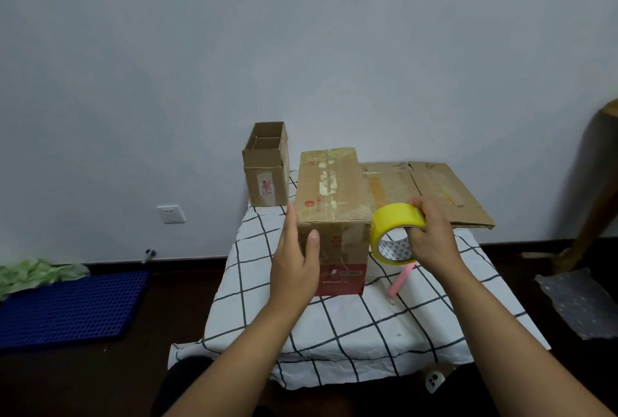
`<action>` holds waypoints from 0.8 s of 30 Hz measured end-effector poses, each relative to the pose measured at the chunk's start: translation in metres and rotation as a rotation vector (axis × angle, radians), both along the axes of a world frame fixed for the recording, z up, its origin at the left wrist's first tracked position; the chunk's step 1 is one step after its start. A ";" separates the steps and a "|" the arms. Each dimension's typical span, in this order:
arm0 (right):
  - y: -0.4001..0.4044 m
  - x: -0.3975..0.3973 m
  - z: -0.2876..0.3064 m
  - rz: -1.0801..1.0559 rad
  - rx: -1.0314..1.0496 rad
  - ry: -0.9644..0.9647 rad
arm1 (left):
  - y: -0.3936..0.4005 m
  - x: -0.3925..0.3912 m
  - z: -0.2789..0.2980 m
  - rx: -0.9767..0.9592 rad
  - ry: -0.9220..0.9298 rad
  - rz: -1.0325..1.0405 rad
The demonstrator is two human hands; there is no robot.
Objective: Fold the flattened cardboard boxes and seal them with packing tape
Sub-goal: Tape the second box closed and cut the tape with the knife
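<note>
A folded cardboard box (334, 195) stands on the checked cloth of the table (351, 333), its top flaps closed with old tape marks. My left hand (296, 259) rests against its left front corner, fingers straight along the side and thumb on the front face. My right hand (431, 232) grips a yellow roll of packing tape (393, 222) just right of the box, fingers through the core. A flattened cardboard box (431, 192) lies behind at the right.
A smaller open box (267, 169) stands at the table's back left corner against the wall. A pink utility knife (399, 281) lies on the cloth under the tape roll. A blue plastic mat (67, 306) lies on the floor at left; a wooden furniture leg (592, 202) at right.
</note>
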State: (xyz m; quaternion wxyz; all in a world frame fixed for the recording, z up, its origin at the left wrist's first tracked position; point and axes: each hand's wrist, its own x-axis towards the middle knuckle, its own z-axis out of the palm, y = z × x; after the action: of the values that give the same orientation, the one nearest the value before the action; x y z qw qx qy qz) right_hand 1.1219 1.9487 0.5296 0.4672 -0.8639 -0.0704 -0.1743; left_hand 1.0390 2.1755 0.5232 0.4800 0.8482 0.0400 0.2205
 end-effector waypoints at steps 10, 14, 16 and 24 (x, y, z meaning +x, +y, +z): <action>0.006 -0.006 0.005 -0.020 -0.001 -0.001 | -0.005 0.007 0.015 -0.058 -0.061 0.065; 0.019 -0.008 0.013 -0.024 0.034 -0.048 | 0.012 0.011 0.026 -0.041 -0.145 0.071; 0.026 -0.008 0.016 -0.018 0.032 -0.078 | 0.026 0.012 0.024 -0.055 -0.191 0.027; 0.040 -0.008 -0.005 0.006 -0.002 -0.025 | 0.054 0.010 0.009 -0.097 -0.196 -0.027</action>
State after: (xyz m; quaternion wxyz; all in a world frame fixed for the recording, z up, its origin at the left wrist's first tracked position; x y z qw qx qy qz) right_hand 1.1136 1.9885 0.5243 0.4662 -0.8618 -0.0790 -0.1836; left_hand 1.0486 2.2295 0.5319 0.5248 0.7989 -0.0078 0.2938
